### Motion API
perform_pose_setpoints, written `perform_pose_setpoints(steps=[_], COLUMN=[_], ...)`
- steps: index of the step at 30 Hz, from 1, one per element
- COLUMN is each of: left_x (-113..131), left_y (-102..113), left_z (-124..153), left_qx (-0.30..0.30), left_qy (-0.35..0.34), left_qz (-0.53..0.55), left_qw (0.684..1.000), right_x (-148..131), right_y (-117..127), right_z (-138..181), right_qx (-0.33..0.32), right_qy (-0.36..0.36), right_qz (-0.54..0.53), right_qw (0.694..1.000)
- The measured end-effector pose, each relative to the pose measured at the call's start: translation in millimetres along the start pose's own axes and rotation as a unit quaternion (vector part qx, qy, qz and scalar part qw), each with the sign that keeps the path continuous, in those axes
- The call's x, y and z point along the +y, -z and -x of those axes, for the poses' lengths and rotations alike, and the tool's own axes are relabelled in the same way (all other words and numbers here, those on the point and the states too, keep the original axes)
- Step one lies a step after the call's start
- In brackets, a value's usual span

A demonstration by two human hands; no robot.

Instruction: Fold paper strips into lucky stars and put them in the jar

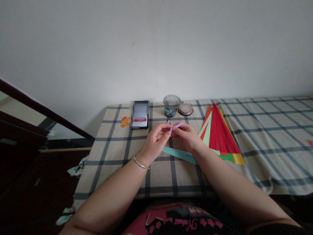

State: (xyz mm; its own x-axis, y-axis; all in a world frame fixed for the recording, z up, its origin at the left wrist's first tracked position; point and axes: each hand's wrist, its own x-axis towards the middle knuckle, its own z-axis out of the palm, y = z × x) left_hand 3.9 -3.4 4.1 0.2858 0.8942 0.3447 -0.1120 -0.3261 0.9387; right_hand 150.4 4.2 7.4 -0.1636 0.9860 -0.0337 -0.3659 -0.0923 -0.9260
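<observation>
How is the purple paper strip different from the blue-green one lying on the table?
The purple strip is pinched between the left hand and right hand, above the checked cloth. The blue-green strip lies flat on that cloth, partly under the right wrist. The purple strip looks short and bent, while the blue-green strip looks long and straight. Both are narrow paper strips.

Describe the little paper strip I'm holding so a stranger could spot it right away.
On the checked tablecloth, beside the fan of red and green paper, the left hand and right hand meet. Pinched between them is a short lilac strip. It is the only purple piece and is held up, unlike the teal strip lying flat beneath the hands.
</observation>
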Motion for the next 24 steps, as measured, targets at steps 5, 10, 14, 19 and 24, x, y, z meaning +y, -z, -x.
perform_pose_setpoints(steps=[5, 10, 14, 19, 24], left_x=[-1.6, -3.0, -3.2, -3.9, -2.5], left_y=[0.7, 0.1, -0.1, -0.5, -0.2], left_z=[-0.5, -2.5, -4.0, -4.2, -3.8], left_qx=[0.028, 0.039, 0.046, 0.055, 0.055], left_qy=[-0.01, 0.012, 0.029, 0.037, 0.042], left_qz=[-0.053, -0.012, 0.024, 0.032, 0.031], left_qw=[0.998, 0.999, 0.998, 0.997, 0.997], right_x=[1.1, -2.1, -2.9, -1.4, -1.0], right_y=[-0.1, -0.3, -0.7, -0.4, -0.3], right_z=[-1.6, 0.3, 1.4, 0.8, 0.7], right_qx=[0.017, 0.003, 0.0, -0.001, -0.012], right_qy=[0.045, 0.061, 0.059, 0.059, 0.066], right_qz=[0.059, 0.085, 0.07, 0.063, 0.064], right_qw=[0.997, 0.994, 0.996, 0.996, 0.996])
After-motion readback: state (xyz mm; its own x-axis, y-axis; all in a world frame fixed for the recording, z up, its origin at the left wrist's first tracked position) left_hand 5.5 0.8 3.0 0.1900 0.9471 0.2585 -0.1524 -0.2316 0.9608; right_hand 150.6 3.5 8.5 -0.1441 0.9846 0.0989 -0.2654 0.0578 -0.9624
